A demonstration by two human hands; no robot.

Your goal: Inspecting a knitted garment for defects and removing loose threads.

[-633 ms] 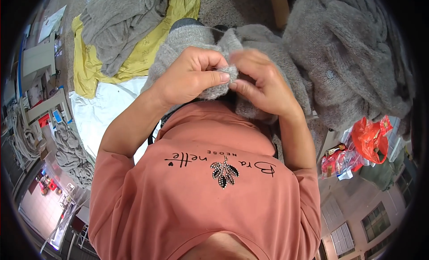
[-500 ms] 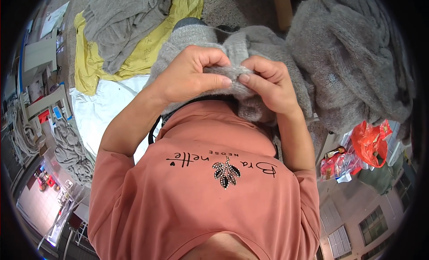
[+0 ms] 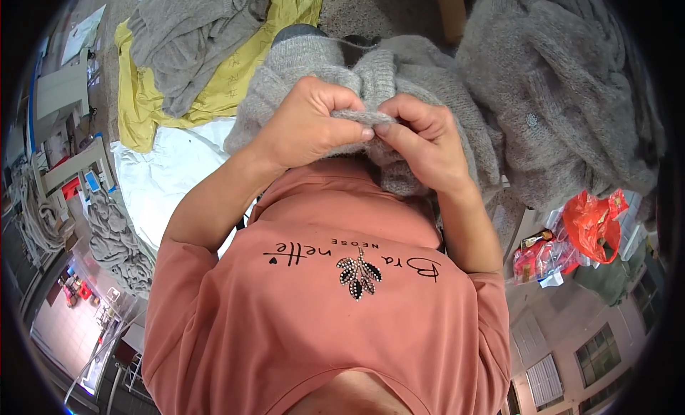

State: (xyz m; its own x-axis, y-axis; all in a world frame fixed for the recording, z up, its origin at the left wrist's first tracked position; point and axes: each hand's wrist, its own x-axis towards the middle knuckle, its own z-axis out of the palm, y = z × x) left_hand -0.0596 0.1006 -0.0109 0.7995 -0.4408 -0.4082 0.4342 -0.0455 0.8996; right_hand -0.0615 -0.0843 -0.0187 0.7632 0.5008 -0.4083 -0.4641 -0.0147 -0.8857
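Note:
A grey knitted garment (image 3: 421, 69) lies bunched across my lap. My left hand (image 3: 314, 123) pinches a fold of it between thumb and fingers. Close against it, my right hand (image 3: 422, 138) grips the same fold, the two thumbs nearly meeting. The fold between them is drawn into a narrow edge. Ribbed bands of the knit show just beyond my hands. Whether a needle or thread is between the fingertips is too small to tell.
More grey knitwear (image 3: 564, 108) is heaped at the right, one piece with a sparkly button. A yellow sheet (image 3: 135, 105) with folded grey knits (image 3: 200, 41) lies at the far left, by a white sheet (image 3: 175, 176). A red plastic bag (image 3: 592, 226) sits at the right.
My hands have shifted slightly and drawn closer together. The knit between them has gone from a broad, flattened fold to a narrower pinched edge.

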